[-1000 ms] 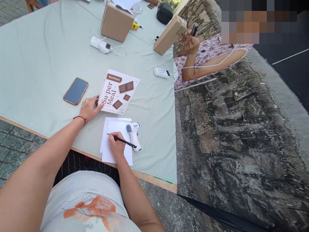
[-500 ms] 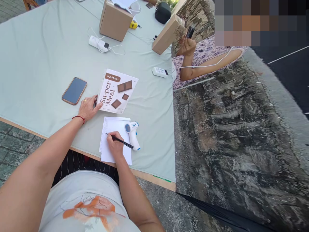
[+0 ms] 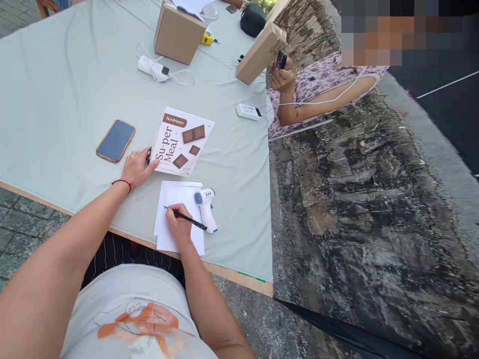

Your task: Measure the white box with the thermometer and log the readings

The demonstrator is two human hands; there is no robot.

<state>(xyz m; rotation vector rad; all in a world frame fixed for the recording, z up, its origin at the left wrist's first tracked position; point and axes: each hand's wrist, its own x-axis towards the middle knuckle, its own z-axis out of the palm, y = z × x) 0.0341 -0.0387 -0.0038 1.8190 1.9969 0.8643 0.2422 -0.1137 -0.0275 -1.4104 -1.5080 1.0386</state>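
My left hand (image 3: 137, 168) grips the lower left edge of a white box (image 3: 194, 154) printed "NutriMotion Su-per Meal", its thumb on the front face and the other fingers at the side. Between the fingers of my right hand (image 3: 178, 222) is a black pen (image 3: 190, 219), its tip on the left part of the white paper sheets (image 3: 179, 189). Small rows of marks run down the paper's left margin. A white and blue infrared thermometer (image 3: 206, 212) lies across the right edge of the sheets. Left of the box rests a phone (image 3: 116, 141) with a dark screen.
On the cloth-covered table (image 3: 67, 109) stand a cardboard box (image 3: 178, 35) and a long narrow carton (image 3: 258, 55). White devices with a cable (image 3: 153, 69) and without (image 3: 248, 111) lie nearer. Across the table's right edge, another person's hand (image 3: 284, 80) holds a small black object.
The other person's hand with the black object has moved slightly left and down. My hands, the box, the pen and the paper look unchanged.
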